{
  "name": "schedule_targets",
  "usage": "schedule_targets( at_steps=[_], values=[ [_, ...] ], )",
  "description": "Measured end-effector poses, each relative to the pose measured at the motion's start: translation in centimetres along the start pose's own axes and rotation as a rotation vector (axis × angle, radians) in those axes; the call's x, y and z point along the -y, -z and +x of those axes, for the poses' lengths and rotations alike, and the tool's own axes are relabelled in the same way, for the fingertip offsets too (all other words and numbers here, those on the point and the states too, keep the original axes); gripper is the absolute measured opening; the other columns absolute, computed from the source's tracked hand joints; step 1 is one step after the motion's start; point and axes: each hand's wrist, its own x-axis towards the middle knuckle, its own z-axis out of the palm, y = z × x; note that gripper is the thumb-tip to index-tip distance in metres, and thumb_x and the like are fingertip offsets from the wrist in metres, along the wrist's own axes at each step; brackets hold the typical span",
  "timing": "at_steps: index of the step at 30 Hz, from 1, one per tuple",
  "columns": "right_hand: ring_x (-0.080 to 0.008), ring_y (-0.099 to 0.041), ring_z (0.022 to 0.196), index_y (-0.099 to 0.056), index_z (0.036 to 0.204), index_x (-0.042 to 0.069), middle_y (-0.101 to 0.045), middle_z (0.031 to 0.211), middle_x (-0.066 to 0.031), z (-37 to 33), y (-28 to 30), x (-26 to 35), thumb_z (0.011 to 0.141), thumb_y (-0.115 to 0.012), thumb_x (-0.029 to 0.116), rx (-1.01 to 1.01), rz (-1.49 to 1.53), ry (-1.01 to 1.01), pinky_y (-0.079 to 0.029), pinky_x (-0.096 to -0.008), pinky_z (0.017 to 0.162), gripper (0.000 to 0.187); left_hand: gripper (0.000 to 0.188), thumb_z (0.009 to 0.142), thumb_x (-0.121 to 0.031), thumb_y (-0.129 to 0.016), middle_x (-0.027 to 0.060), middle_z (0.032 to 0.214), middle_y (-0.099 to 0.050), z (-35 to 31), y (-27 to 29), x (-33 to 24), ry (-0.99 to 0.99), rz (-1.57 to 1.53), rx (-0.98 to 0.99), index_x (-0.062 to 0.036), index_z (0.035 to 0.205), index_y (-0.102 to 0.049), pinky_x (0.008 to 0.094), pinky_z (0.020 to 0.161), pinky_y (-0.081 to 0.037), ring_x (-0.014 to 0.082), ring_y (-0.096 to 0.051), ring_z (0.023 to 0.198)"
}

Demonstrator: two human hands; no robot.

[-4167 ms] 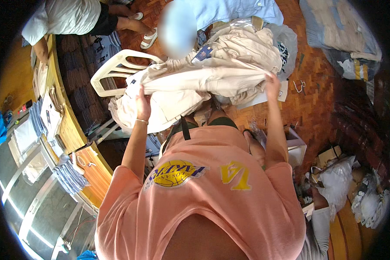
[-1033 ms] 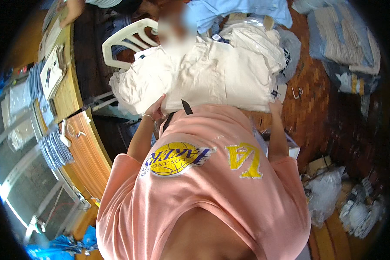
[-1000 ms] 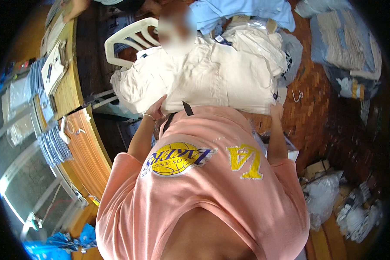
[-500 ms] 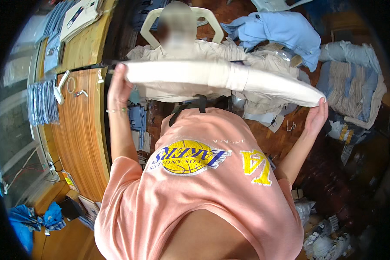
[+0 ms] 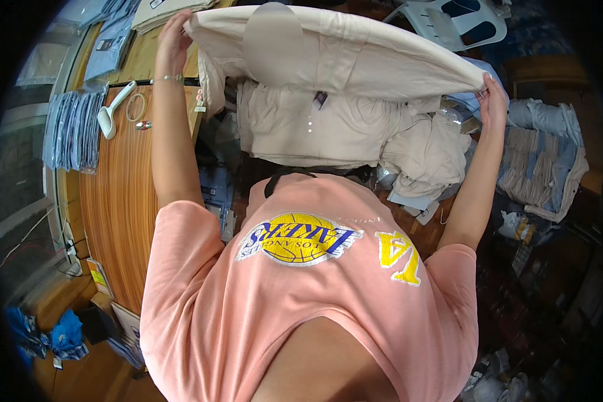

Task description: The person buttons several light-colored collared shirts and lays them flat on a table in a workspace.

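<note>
My arms are stretched far apart, holding up a wide cream garment (image 5: 382, 57). A seam runs down the middle of its raised cloth. My left hand (image 5: 173, 41) pinches its left end at the far left, above the wooden cabinet. At the far right, my right hand (image 5: 493, 102) grips the other end. Beneath the raised cloth lies more cream clothing (image 5: 281, 137), with small light buttons and a dark label. I cannot tell whether it joins the held garment. To its right is a crumpled cream heap (image 5: 427, 151).
A wooden cabinet (image 5: 124, 201) on the left bears a white scoop-like tool (image 5: 114, 110) and a ring (image 5: 135, 107). Bagged blue clothes (image 5: 74, 130) hang beside it. A white plastic chair (image 5: 449, 23) stands at the far right, with a folded clothing stack (image 5: 532, 161) below.
Both my hands have risen and moved farther away. The narrow stretched band of cream cloth has opened into a broad sheet, and the clothing below now shows more.
</note>
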Motion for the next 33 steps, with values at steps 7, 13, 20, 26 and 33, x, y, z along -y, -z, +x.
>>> schedule_targets(
  at_steps=[7,13,20,26,33],
  values=[
    [-0.0067,-0.046,0.071,-0.057,0.088,0.01,-0.054,0.079,0.0032,-6.8,0.1,-4.3,0.079,-0.059,0.021,-0.073,-0.119,-0.082,-0.034,-0.0234,0.064,0.014,0.035,0.079,-0.044,-0.05,-0.0026,0.076,-0.056,-9.7,4.3,6.6,0.141,0.24,-0.1,-0.0103,0.08,-0.059,0.0206,0.061,-0.031,0.0067,-0.046,0.067],
    [-0.0064,-0.046,0.073,-0.055,0.087,0.013,-0.054,0.081,0.0047,-8.4,1.2,-19.5,0.08,-0.057,0.022,-0.176,-0.129,-0.444,-0.036,-0.0256,0.061,0.012,0.025,0.08,-0.027,-0.052,0.001,0.074,-0.057,-14.4,4.0,20.6,0.597,-0.041,-0.091,-0.0045,0.089,-0.059,0.0193,0.057,-0.037,0.0071,-0.048,0.064],
    [-0.0073,-0.046,0.076,-0.053,0.09,0.014,-0.053,0.082,0.0049,-0.9,-4.4,-17.9,0.082,-0.054,0.025,-0.235,-0.242,-0.262,-0.039,-0.0271,0.06,0.014,0.023,0.078,-0.019,-0.053,0.0019,0.075,-0.057,-0.1,-0.8,20.3,0.198,0.024,-0.057,-0.0012,0.089,-0.06,0.0219,0.06,-0.038,0.0095,-0.049,0.064],
    [-0.0087,-0.049,0.067,-0.052,0.088,0.011,-0.054,0.081,-0.0003,3.7,-3.9,-9.8,0.083,-0.052,0.024,-0.066,-0.212,-0.138,-0.041,-0.0235,0.052,0.014,0.025,0.083,-0.021,-0.048,0.0032,0.083,-0.058,7.3,-3.0,8.7,-0.011,0.283,0.036,-0.0028,0.094,-0.062,0.0202,0.069,-0.041,0.0089,-0.051,0.073],
    [-0.0092,-0.049,0.069,-0.053,0.085,0.011,-0.054,0.078,0.0008,-1.2,-3.2,-11.3,0.083,-0.053,0.023,-0.056,-0.145,-0.189,-0.041,-0.0241,0.054,0.012,0.027,0.083,-0.024,-0.048,-0.0056,0.062,-0.046,-2.9,-1.1,6.9,-0.066,0.557,0.087,-0.0025,0.088,-0.063,0.0179,0.051,-0.031,0.0038,-0.039,0.058]
  ],
)
